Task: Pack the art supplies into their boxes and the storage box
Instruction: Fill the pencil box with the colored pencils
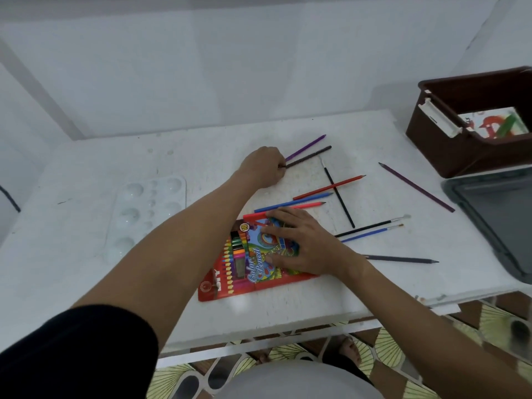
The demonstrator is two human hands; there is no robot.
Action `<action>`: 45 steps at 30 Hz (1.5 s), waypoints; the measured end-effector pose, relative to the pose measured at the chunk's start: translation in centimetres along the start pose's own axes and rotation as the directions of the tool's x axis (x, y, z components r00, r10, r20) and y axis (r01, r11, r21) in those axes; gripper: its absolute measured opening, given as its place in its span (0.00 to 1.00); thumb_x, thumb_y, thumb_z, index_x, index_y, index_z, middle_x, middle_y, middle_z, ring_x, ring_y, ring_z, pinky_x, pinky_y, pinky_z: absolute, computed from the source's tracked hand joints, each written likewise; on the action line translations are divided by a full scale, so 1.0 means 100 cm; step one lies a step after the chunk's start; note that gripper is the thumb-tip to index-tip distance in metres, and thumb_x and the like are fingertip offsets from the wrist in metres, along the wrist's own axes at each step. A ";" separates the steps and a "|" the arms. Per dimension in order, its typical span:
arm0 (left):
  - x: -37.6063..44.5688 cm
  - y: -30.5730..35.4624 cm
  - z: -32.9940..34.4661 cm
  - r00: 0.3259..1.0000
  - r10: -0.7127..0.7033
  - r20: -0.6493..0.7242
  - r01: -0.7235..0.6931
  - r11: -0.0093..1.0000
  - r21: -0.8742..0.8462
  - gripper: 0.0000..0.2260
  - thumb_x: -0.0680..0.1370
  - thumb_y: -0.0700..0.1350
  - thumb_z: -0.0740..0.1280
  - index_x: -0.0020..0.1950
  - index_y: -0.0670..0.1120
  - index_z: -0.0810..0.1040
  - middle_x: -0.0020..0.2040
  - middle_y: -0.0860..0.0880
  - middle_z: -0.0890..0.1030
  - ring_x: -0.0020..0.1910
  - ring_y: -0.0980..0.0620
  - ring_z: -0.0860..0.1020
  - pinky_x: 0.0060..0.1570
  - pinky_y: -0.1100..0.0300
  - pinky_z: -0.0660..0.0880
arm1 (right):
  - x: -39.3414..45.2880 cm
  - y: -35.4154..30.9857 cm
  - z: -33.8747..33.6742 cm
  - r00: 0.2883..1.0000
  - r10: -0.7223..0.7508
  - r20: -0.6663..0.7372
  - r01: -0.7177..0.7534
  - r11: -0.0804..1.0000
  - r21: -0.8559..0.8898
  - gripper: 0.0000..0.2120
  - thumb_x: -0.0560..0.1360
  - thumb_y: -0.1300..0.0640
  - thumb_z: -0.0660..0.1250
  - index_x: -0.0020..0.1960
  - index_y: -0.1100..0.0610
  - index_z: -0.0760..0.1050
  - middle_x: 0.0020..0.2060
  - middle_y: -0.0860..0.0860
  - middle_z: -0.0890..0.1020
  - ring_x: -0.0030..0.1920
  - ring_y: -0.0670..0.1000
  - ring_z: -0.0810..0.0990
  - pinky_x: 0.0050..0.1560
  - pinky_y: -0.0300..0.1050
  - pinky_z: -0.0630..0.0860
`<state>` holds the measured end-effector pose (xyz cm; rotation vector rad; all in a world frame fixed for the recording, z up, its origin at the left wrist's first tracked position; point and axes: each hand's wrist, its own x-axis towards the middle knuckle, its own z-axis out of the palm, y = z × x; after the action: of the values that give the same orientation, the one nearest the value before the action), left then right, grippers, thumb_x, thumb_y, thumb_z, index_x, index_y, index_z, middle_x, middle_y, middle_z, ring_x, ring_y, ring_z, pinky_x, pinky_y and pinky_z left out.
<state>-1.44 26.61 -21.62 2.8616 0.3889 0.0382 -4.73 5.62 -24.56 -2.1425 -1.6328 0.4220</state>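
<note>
Pencils lie all over the white table [86, 174]. The left hand [263, 168] is far out, its fingers curled round the ends of a purple pencil [306, 146] and a dark pencil [309, 156]. Both pencils stick out from the hand, pointing far and to the right. The right hand [302, 243] lies flat with straight fingers on the red pencil box [230, 277], holding it still. The box is near the person, so it lies nearer than the left hand and a little right of it. I think the two pencils must come back toward the box, and be turned to lie along its long side. More pencils and brushes wait to the right. The brown storage box [454, 145] sits at the far right.
</note>
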 end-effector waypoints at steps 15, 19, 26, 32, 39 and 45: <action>-0.115 -0.061 -0.025 0.946 -0.306 0.105 0.314 0.947 -0.065 0.06 0.74 0.47 0.69 0.45 0.47 0.83 0.44 0.50 0.83 0.40 0.53 0.77 0.40 0.61 0.74 | -0.001 -0.001 0.001 1.000 -0.012 -0.028 0.011 1.000 -0.025 0.31 0.71 0.32 0.61 0.70 0.44 0.68 0.73 0.45 0.63 0.74 0.46 0.55 0.72 0.43 0.50; -0.133 -0.066 -0.043 0.948 -0.277 0.160 0.292 0.953 -0.080 0.09 0.76 0.48 0.66 0.52 0.46 0.83 0.50 0.49 0.82 0.46 0.53 0.77 0.45 0.61 0.71 | -0.001 0.000 0.002 0.999 -0.020 -0.033 0.018 0.999 -0.045 0.31 0.71 0.31 0.61 0.70 0.44 0.68 0.73 0.45 0.63 0.73 0.46 0.55 0.71 0.42 0.50; -0.102 -0.075 -0.055 0.989 -0.100 0.110 0.051 0.923 0.382 0.32 0.75 0.31 0.61 0.74 0.55 0.64 0.63 0.44 0.67 0.45 0.46 0.76 0.37 0.56 0.73 | -0.001 -0.002 0.001 0.999 -0.019 -0.033 0.018 0.999 -0.042 0.32 0.70 0.31 0.59 0.70 0.44 0.67 0.73 0.45 0.63 0.74 0.46 0.56 0.71 0.44 0.52; -0.081 -0.083 -0.048 0.992 0.010 0.125 -0.070 0.868 0.492 0.18 0.77 0.37 0.65 0.66 0.50 0.76 0.56 0.46 0.74 0.48 0.44 0.78 0.43 0.53 0.76 | -0.002 -0.002 0.001 1.000 -0.013 -0.025 0.012 1.000 -0.022 0.34 0.69 0.28 0.56 0.70 0.43 0.67 0.73 0.45 0.63 0.74 0.46 0.55 0.71 0.45 0.52; -0.081 -0.102 -0.065 0.993 0.063 0.097 -0.113 0.724 0.681 0.07 0.77 0.39 0.66 0.54 0.46 0.80 0.49 0.46 0.77 0.48 0.47 0.75 0.45 0.55 0.71 | -0.002 -0.002 0.001 1.000 -0.016 -0.025 0.015 0.999 -0.029 0.32 0.70 0.31 0.59 0.70 0.44 0.67 0.73 0.45 0.63 0.74 0.46 0.55 0.71 0.44 0.51; -0.080 -0.070 -0.060 0.991 -0.119 0.065 0.098 0.960 0.263 0.08 0.80 0.44 0.62 0.55 0.43 0.78 0.47 0.45 0.80 0.44 0.47 0.78 0.46 0.55 0.75 | -0.001 0.000 0.003 1.000 -0.017 -0.020 0.016 0.999 -0.036 0.36 0.68 0.26 0.54 0.71 0.43 0.66 0.73 0.45 0.62 0.74 0.46 0.54 0.71 0.44 0.51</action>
<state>-11.29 32.47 -17.51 3.0794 0.5724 -0.1585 -4.93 5.57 -24.77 -2.1508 -1.6575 0.3676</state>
